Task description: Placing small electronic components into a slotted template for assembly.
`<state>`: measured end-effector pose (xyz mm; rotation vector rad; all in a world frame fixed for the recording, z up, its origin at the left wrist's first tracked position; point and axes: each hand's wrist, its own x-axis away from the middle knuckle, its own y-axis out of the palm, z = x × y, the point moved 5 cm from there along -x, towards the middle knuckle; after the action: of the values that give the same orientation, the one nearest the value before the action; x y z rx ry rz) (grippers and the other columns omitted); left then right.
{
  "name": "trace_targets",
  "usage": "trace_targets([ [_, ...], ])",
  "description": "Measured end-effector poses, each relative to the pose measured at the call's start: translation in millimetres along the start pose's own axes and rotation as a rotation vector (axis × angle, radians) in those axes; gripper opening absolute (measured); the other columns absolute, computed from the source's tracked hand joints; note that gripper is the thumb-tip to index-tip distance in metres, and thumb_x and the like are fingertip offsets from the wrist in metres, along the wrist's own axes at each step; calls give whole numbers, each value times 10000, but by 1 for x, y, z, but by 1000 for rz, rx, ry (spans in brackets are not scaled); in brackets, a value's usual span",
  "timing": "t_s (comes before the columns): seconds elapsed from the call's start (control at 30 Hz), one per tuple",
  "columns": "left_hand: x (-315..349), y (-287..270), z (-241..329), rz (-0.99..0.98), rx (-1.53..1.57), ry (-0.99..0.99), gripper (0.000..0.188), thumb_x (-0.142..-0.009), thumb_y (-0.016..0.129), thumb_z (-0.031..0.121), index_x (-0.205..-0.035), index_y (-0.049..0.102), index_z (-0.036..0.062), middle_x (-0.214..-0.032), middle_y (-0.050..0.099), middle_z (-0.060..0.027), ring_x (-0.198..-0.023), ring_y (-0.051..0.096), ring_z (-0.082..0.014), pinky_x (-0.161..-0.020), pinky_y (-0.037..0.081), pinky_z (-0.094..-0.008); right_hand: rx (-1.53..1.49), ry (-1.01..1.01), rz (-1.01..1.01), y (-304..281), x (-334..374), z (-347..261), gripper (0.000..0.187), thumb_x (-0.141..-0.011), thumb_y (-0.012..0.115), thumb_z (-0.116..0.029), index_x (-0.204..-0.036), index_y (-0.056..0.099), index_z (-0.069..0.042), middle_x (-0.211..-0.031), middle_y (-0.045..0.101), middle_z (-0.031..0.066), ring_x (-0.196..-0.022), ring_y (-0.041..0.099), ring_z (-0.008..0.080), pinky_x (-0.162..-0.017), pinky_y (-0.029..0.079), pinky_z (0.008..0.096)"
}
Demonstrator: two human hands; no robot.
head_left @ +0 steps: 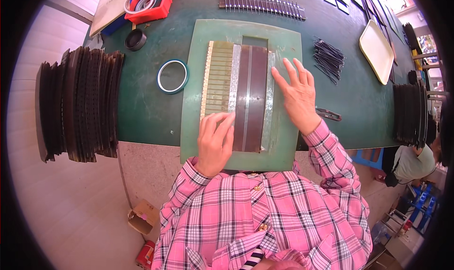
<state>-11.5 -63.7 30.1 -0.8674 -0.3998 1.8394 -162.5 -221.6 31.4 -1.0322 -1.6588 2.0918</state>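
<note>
A light green board (191, 128) lies in front of me on the dark green table. On it rests a flat panel: a yellowish-green slatted strip (218, 80) on its left, and two dark brown strips (255, 99) with a thin pale line between them. Clear tape-like bands (233, 80) run along the edges of the brown part. My left hand (215, 144) touches the lower end of the slatted strip with its fingers stretched out, holding nothing visible. With fingers spread, my right hand (298, 92) is at the panel's right edge; whether it touches there I cannot tell.
A green tape roll (172, 76) and a black ring (135, 40) lie left of the board. Stacks of dark strips (78, 104) stand far left. Black ties (328, 59), small snips (328, 114) and a cream tray (377, 51) lie right. Another person (414, 163) is at lower right.
</note>
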Motion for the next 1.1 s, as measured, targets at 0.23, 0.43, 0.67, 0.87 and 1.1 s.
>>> trace_targets([
  [0.23, 14, -6, -6, -24, -34, -19, 320, -787, 617, -29, -1103, 629, 19, -1048, 579, -123, -987, 545, -326, -906, 447, -428, -575, 81, -72, 11, -8, 35, 375, -734, 508, 73, -1045, 651, -83, -1160, 584, 91, -1169, 488, 281, -938, 408, 395],
  [0.43, 20, -9, -7, -7, -73, 0, 280, -779, 618, -38, -1053, 648, 14, -1044, 587, -120, -988, 556, -326, -919, 448, -444, -432, 261, 124, -12, 16, 86, 308, -762, 567, 32, -1056, 605, -52, -1116, 574, 97, -1036, 524, 291, -839, 467, 368],
  [0.67, 17, -11, -7, -2, -74, -10, 256, -773, 627, -48, -1020, 658, 14, -1040, 591, -113, -986, 559, -322, -910, 453, -430, -77, 174, -6, 5, 11, 142, 377, -758, 597, -31, -1118, 487, -33, -1056, 538, 125, -1010, 539, 301, -786, 504, 390],
  [0.87, 19, -10, -8, 10, -80, -13, 239, -769, 631, -53, -997, 658, 11, -1030, 592, -109, -981, 562, -324, -901, 458, -422, 72, 102, -207, 17, 2, 150, 199, -751, 586, -15, -918, 480, -33, -906, 520, 119, -916, 573, 290, -714, 520, 396],
  [1.1, 19, -10, -12, 32, -77, -23, 237, -773, 625, -54, -999, 651, 11, -1034, 589, -108, -986, 557, -320, -891, 462, -417, 139, 105, -279, 25, -4, 142, 218, -728, 608, 3, -900, 476, -25, -881, 551, 156, -817, 629, 316, -682, 536, 416],
])
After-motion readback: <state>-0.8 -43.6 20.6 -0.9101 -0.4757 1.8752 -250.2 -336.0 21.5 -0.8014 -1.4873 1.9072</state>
